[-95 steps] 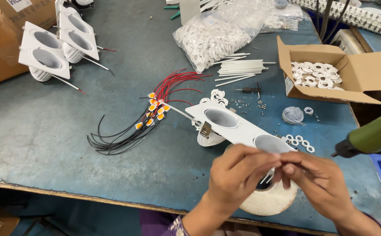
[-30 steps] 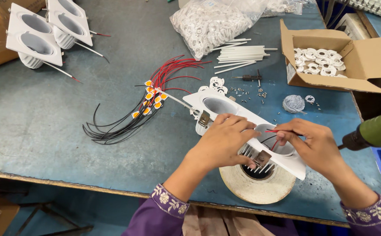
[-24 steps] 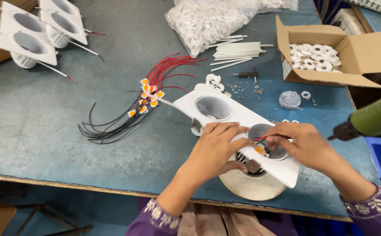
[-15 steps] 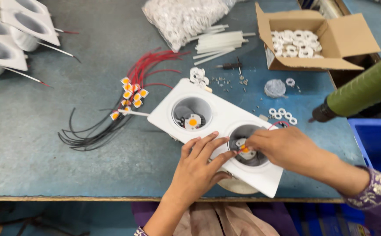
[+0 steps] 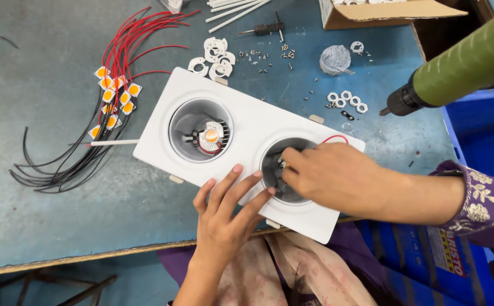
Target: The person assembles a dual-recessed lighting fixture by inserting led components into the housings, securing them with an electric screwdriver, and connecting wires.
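since a moment ago the fixture [image 5: 247, 150] sits flatter on the table [image 5: 43, 226] and closer under me, and both hands have settled onto its near end instead of fumbling above the tape roll, which i no longer see.

my left hand [image 5: 224, 218] lies flat on the white plate, fingers [image 5: 241, 192] spread wide, pressing it down just left of the right-hand cup [image 5: 285, 170]; it grips nothing. my right hand [image 5: 329, 178] reaches into that cup with fingertips pinched together over something small; what they pinch is hidden, so i cannot tell. a red wire [image 5: 333, 137] loops out of the cup just above my right knuckles.

beyond my left hand, the other cup [image 5: 200, 130] holds a small orange chip [image 5: 210, 135] at its bottom. far left of my left hand lies a bundle of red and black leads [image 5: 88, 153] tipped with more chips. beyond the fixture sit white rings [image 5: 216, 56], loose screws [image 5: 258, 56] and a small screwdriver [image 5: 264, 28]. just past my right wrist a green driver [image 5: 462, 62] hangs with its tip near more rings [image 5: 346, 102]. a cardboard box [image 5: 394, 11] stands farther off.
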